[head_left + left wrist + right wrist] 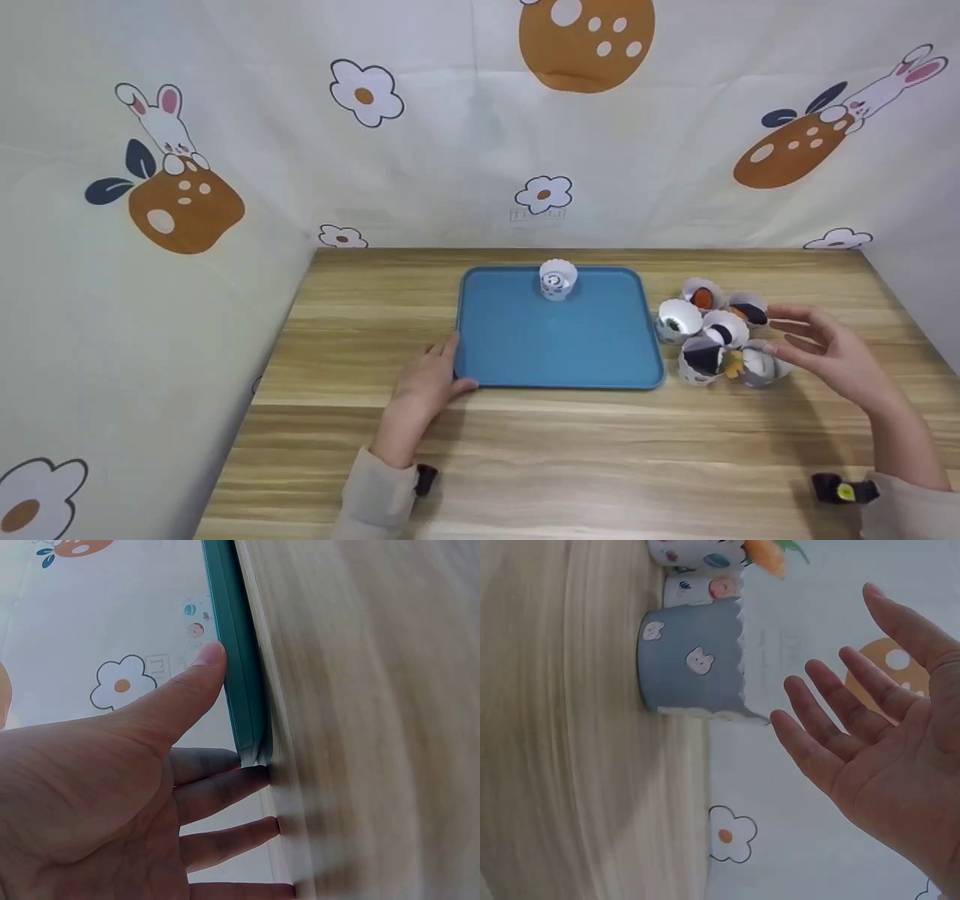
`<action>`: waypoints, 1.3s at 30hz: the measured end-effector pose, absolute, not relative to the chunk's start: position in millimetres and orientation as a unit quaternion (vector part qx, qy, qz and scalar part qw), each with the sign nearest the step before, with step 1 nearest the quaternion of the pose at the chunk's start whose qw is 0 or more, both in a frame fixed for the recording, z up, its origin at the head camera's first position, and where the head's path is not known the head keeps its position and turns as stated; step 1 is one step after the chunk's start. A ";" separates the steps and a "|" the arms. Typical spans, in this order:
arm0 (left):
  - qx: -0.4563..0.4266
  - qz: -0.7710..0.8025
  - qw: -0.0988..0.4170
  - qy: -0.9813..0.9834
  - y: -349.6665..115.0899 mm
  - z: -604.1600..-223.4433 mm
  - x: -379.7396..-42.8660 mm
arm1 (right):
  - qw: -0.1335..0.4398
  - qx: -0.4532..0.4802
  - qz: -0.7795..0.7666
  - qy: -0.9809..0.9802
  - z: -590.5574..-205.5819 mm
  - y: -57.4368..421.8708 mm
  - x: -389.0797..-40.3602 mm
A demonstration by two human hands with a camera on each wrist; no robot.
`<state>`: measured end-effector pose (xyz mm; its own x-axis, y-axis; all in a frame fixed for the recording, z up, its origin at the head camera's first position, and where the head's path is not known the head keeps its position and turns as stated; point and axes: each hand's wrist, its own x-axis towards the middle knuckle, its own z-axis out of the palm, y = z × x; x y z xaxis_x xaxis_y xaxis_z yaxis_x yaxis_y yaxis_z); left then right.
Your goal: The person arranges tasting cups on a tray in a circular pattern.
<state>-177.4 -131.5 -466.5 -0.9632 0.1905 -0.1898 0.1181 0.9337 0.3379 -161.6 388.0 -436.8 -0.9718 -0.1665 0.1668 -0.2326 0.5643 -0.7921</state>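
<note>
A blue tray point(555, 345) lies on the wooden table. My left hand point(426, 384) rests at its near left corner, thumb against the front edge and straight fingers beside the left side. At the tray's far edge stands a white scalloped paper cup point(555, 291). Several more paper cups are bunched just right of the tray, with small things inside them. Over that group's right side my right hand point(844, 364) hovers with spread fingers and holds nothing. Nearest to it is a grey-blue cup with white animal faces point(690, 660), its rim close to the fingertips in the right wrist view.
Among the group are a white cup with a green thing in it point(670, 334), a cup with an orange-red thing point(701, 298) and one with a dark piece point(701, 364). Something orange and leafy point(766, 556) sticks out of a cup. A patterned sheet point(450, 165) stands behind the table.
</note>
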 end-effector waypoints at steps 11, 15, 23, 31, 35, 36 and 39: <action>0.074 0.177 0.123 0.974 -131.7 -465.8 -177.6 | 0.010 0.115 0.438 -0.892 -450.5 397.3 -164.1; 0.073 0.175 0.124 0.974 -132.2 -466.0 -178.8 | -0.009 0.108 0.435 -0.894 -453.2 398.6 -164.9; 0.075 0.169 0.117 0.976 -132.2 -469.8 -180.0 | -0.019 0.114 0.405 -0.907 -456.9 399.1 -167.8; 0.075 0.164 0.118 0.976 -131.7 -468.6 -178.9 | -0.032 0.117 0.418 -0.900 -464.7 402.7 -165.0; 0.077 0.167 0.118 0.976 -132.2 -467.3 -178.1 | -0.039 0.126 0.428 -0.894 -468.5 404.5 -163.9; 0.077 0.168 0.118 0.976 -132.3 -467.1 -177.9 | -0.040 0.128 0.430 -0.893 -469.4 404.8 -163.7; 0.076 0.167 0.118 0.976 -132.3 -466.6 -177.6 | -0.044 0.131 0.431 -0.892 -472.0 405.6 -163.3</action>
<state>-177.6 -132.3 -466.6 -0.9603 0.1885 -0.2055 0.1096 0.9328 0.3434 -163.3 405.6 -472.0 -0.9620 -0.2708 0.0348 -0.1954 0.5936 -0.7807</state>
